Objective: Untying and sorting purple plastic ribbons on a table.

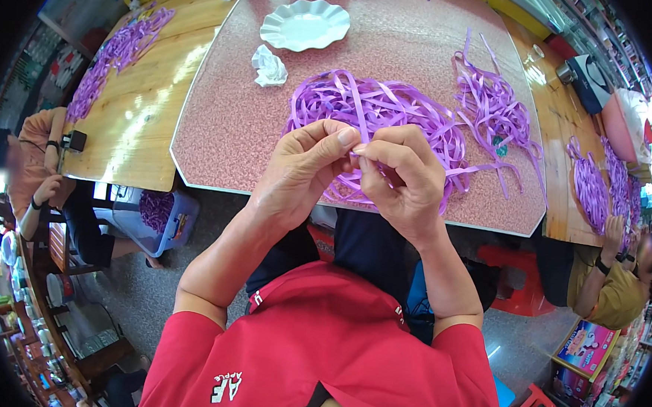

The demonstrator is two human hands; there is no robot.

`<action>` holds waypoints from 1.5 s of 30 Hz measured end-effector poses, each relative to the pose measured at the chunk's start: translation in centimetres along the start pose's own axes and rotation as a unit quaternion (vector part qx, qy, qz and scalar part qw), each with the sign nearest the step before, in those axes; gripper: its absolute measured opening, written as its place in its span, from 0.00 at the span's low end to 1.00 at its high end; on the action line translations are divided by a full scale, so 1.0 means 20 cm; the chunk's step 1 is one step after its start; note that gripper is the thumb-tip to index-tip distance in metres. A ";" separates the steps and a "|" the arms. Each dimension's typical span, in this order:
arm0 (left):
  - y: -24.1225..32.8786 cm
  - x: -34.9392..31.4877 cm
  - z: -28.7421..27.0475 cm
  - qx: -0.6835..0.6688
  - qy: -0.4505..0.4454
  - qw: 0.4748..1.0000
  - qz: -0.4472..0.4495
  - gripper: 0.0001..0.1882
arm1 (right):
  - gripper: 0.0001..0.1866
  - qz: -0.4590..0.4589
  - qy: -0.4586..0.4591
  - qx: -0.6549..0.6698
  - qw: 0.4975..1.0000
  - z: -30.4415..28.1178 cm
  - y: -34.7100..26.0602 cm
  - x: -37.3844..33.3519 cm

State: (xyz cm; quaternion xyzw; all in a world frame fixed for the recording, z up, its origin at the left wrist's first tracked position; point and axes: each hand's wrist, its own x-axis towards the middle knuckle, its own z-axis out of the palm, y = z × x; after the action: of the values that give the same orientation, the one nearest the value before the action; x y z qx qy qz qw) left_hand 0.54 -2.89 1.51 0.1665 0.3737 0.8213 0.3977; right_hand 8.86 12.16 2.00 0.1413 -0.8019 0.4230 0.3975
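My left hand (302, 168) and my right hand (408, 180) meet over the near edge of the table, thumbs and forefingers pinched almost together. Between the fingertips runs a purple ribbon (358, 110), coming down from the large tangled pile of purple ribbons (414, 104) just beyond. The exact spot where the fingers press is partly covered by them. Loose strands hang around and behind both hands. To the right of the pile lies a smaller heap of purple ribbons (493, 102), with a bit of green in it.
A white scalloped plate (305, 25) and a crumpled white tissue (268, 67) lie on the pink speckled table (219, 122). Wooden tables with more purple ribbons (119, 53) flank it. One person sits at each side. A plastic tub (179, 224) stands on the floor at left.
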 end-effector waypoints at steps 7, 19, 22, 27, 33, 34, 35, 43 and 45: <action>-0.04 -0.05 0.05 0.068 0.040 0.994 0.076 0.06 | 0.11 0.007 0.021 -0.024 0.999 -0.01 0.01 -0.01; -0.11 -0.01 0.06 0.261 0.077 0.938 0.216 0.05 | 0.08 0.110 0.045 0.009 0.993 0.01 0.01 -0.01; -0.13 -0.01 0.04 0.293 0.090 0.936 0.175 0.05 | 0.07 0.101 0.052 -0.029 0.993 0.01 0.01 -0.01; -0.16 0.02 0.02 0.318 0.058 0.910 0.258 0.04 | 0.04 0.239 0.016 0.088 0.967 -0.02 0.00 -0.01; -0.16 0.03 0.03 0.327 0.042 0.889 0.319 0.06 | 0.03 0.319 0.025 0.248 0.915 -0.03 -0.06 0.01; -0.16 0.03 0.03 0.327 0.042 0.889 0.319 0.06 | 0.03 0.319 0.024 0.248 0.914 -0.03 -0.06 0.01; -0.16 0.03 0.03 0.330 0.047 0.882 0.333 0.07 | 0.03 0.331 0.025 0.280 0.901 -0.03 -0.07 0.01; -0.12 0.03 0.01 0.493 0.087 0.746 0.439 0.11 | 0.04 0.339 0.022 0.305 0.889 -0.03 -0.04 0.00; -0.12 0.02 0.02 0.485 0.083 0.775 0.396 0.08 | 0.05 0.206 0.013 0.191 0.960 -0.02 0.01 -0.02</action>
State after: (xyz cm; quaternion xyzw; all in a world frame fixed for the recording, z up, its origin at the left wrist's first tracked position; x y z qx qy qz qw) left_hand 1.75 -1.36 0.11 0.4015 0.6551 0.6269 -0.1289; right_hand 9.19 12.47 1.73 0.0413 -0.7126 0.6429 0.2776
